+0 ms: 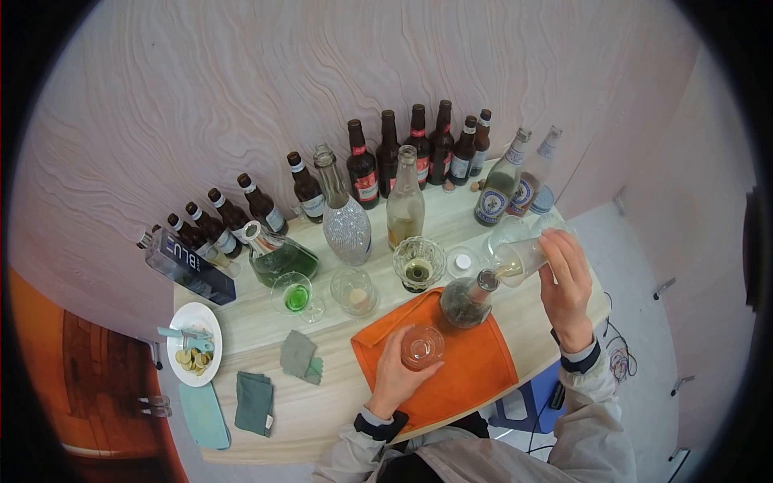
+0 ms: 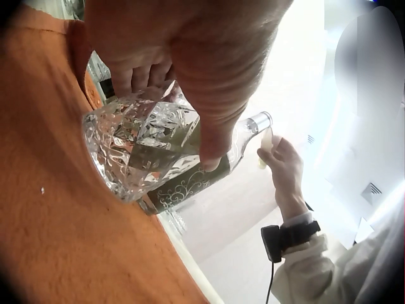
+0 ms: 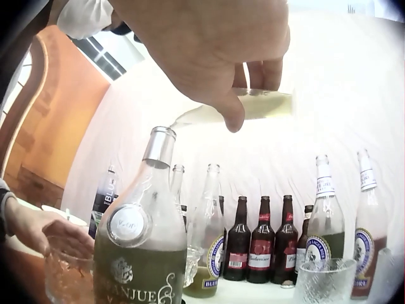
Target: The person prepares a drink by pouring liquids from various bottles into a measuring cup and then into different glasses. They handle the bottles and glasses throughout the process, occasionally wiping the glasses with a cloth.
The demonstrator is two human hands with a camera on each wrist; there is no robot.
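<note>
My right hand (image 1: 568, 290) (image 3: 215, 50) pinches a clear vessel (image 1: 522, 262) (image 3: 272, 106) tipped nearly sideways, with pale yellow liquid inside. Its narrow end is at the mouth of a round-bodied bottle (image 1: 467, 304) (image 2: 190, 189) (image 3: 142, 259), which stands upright on an orange cloth (image 1: 475, 354) and holds dark greenish liquid. Fingers and thumb of my left hand (image 1: 396, 378) (image 2: 190, 57) (image 3: 50, 229) are curled round a clear cut-glass tumbler (image 1: 423, 348) (image 2: 142, 145) (image 3: 69, 272), just left of that bottle in the head view. Whether liquid is flowing, I cannot tell.
Brown bottles (image 1: 362, 173) line the wall side. Nearer stand a glittery bottle (image 1: 348, 233), a green-filled decanter (image 1: 282, 262), a cut-glass bowl (image 1: 419, 266) and a stemmed glass (image 1: 295, 296). At the left are a white plate (image 1: 211, 322), a teal board (image 1: 205, 419) and folded cloths (image 1: 254, 404).
</note>
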